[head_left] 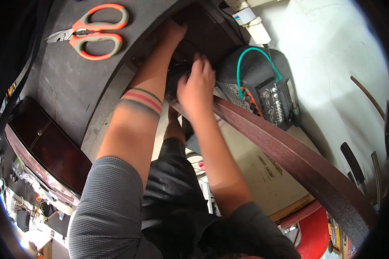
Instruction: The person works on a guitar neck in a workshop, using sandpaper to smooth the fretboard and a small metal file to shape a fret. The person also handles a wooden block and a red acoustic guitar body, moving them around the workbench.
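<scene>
My left hand (174,33) reaches far forward into a dark recess below the edge of the grey-black work surface (60,82). Shadow hides its fingers, so its grip is unclear. Nearer to me, my right hand (199,84) hovers beside some dark, cable-like items (183,54) in that recess. Its fingers and thumb are apart and slightly bent, a little blurred, with no held thing visible. Scissors (95,32) with orange and grey handles lie on the surface at the upper left, blades pointing left.
A black speaker-like box (272,95) with knobs and a green cable (250,51) stands on the right. A brown beam (285,155) slants past a cardboard box (263,172). White adapters (257,30) are near the pale wall (333,56). A red stool (313,233) is lower right.
</scene>
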A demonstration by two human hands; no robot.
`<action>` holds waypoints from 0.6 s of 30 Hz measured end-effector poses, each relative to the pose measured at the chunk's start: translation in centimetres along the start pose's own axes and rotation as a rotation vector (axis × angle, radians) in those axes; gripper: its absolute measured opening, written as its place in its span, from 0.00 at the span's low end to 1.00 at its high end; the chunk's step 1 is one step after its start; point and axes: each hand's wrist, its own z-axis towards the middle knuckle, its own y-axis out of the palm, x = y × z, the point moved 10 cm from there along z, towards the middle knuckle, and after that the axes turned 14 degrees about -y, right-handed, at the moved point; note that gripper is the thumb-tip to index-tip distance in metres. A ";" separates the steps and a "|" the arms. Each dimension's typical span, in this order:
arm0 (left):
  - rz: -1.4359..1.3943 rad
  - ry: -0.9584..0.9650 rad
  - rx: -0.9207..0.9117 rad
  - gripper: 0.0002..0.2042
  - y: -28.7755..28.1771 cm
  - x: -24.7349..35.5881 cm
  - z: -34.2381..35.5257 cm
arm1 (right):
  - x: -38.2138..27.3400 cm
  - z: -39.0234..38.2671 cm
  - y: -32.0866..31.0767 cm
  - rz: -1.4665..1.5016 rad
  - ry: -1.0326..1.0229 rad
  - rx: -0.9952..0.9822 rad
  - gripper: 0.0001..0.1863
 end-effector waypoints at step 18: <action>-0.541 -0.302 -0.537 0.50 -1.3 -4.0 0.7 | 6.5 -19.8 10.9 1.087 0.978 -0.110 0.22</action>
